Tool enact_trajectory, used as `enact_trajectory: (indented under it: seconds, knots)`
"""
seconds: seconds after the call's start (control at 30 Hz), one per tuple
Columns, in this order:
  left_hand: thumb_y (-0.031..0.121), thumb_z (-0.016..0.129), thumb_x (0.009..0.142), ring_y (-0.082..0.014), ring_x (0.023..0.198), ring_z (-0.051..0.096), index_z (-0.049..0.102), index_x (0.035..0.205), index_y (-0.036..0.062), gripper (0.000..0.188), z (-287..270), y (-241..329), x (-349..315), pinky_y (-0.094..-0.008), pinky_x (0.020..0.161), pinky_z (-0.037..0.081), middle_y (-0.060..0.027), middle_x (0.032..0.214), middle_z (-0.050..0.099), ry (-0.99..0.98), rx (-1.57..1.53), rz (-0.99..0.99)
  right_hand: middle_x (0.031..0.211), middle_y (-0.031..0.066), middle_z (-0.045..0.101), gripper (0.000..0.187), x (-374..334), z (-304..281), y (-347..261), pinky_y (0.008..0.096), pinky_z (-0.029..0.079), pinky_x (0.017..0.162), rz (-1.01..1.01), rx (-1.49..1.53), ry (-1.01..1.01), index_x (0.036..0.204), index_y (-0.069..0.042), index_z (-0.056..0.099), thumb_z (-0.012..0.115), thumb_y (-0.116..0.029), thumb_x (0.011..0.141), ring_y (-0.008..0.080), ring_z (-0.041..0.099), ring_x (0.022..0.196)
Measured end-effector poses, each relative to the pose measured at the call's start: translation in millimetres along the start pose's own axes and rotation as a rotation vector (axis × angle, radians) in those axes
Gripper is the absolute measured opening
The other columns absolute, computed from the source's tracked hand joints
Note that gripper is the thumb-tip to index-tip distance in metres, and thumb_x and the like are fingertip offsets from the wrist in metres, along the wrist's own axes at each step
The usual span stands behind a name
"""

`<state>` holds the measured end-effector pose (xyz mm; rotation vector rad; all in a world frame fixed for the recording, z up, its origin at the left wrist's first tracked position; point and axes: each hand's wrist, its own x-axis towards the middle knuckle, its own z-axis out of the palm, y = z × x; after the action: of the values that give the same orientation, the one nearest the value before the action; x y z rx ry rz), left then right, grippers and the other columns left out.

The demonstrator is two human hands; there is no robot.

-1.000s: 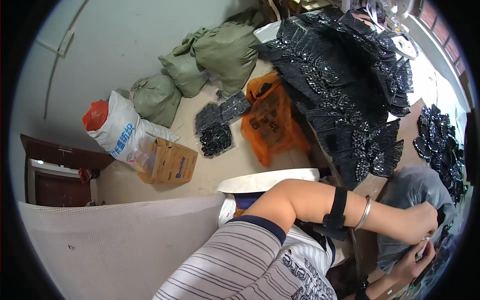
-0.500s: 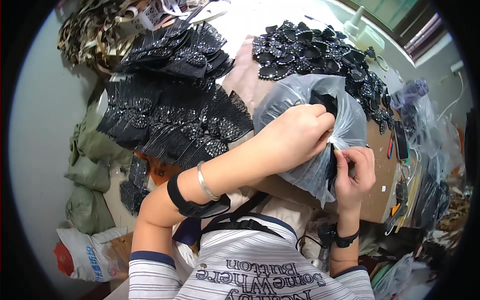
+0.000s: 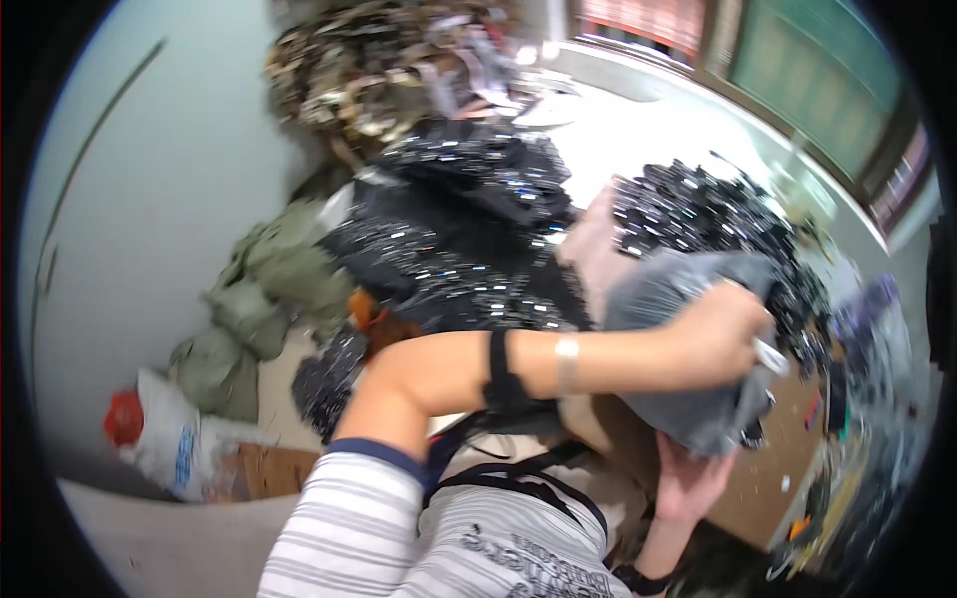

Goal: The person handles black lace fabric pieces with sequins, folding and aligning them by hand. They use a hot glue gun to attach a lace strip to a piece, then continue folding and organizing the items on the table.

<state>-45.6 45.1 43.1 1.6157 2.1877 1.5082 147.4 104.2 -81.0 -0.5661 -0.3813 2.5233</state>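
Note:
A bulging translucent plastic bag (image 3: pixel 653 289) with dark contents is off to the right in front of me. My left hand (image 3: pixel 723 334) reaches across its top, fingers closed on the gathered neck, where a whitish end sticks out. Beneath the bag, my right hand (image 3: pixel 690 480) holds its lower side, with the fingertips partly hidden by it. Black lace pieces with shiny beads (image 3: pixel 469 264) lie on the table left of the bag. Behind it sits a heap of black beaded appliqués (image 3: pixel 683 214). Motion blurs the picture.
Fabric strips (image 3: pixel 389 70) are piled at the far left. Olive-green bundles (image 3: pixel 224 369) and a white sack (image 3: pixel 164 444) stand by the left wall. A dark phone (image 3: pixel 835 384) and crumpled clear plastic (image 3: pixel 882 349) lie at the right. A window (image 3: pixel 812 90) is behind.
My view has swung left. My left hand has stayed at the bag's neck, while my right hand has gone from the neck to the bag's underside. The bag has tilted.

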Motion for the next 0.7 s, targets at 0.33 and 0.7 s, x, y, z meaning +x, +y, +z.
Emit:
enact_trajectory:
  seconds: [0.33,0.7]
  knots:
    - [0.017,0.065,0.070,-0.0276,0.060,0.061,0.068,0.073,0.0006,0.017,-194.9,93.6,-82.7,-0.0384,0.067,0.050,-0.0145,0.065,0.063,0.484,-0.195,-0.241,0.130,0.0251,0.051,0.052,-19.6,66.7,-7.5,0.0475,0.051,0.085,-0.274,-0.433,-0.746,0.134,-0.001,0.045,0.058,-0.024,0.089,0.0380,0.057,0.106]
    - [0.024,0.077,0.074,-0.0132,0.072,0.055,0.072,0.084,0.0023,0.025,-459.2,77.7,-419.4,-0.0281,0.067,0.042,-0.0024,0.075,0.064,0.867,0.726,-1.044,0.091,0.0157,0.064,0.024,4.2,146.3,50.0,0.0280,0.047,0.065,-0.277,-1.120,-0.637,0.111,0.005,0.059,0.048,-0.005,0.092,0.0207,0.058,0.074]
